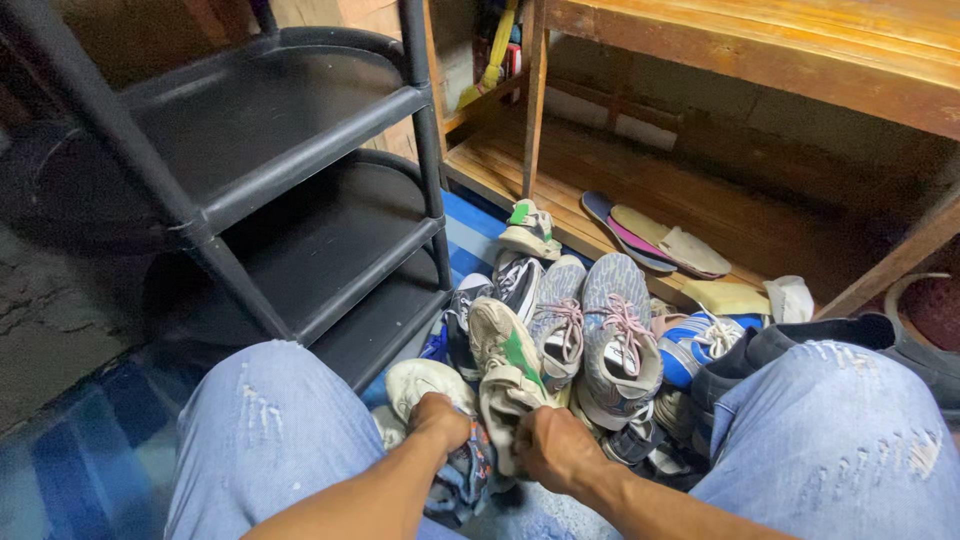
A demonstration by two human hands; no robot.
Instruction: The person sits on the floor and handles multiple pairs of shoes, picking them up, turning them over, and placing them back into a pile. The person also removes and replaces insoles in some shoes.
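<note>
Left hand (440, 420): clenched on dark patterned shoe (465, 478), between knees.
Right hand (548, 447): gripping cream-green sneaker (505, 365) at heel.
Risk: shoe pile (600, 330) likely sliding if yanked; laces snagging.

A black plastic shelf rack (290, 170) stood empty at the left. A wooden bench frame (740, 50) rose at the right over a plank shelf (640, 180). A blue striped mat (90, 440) covered the dim floor.
</note>
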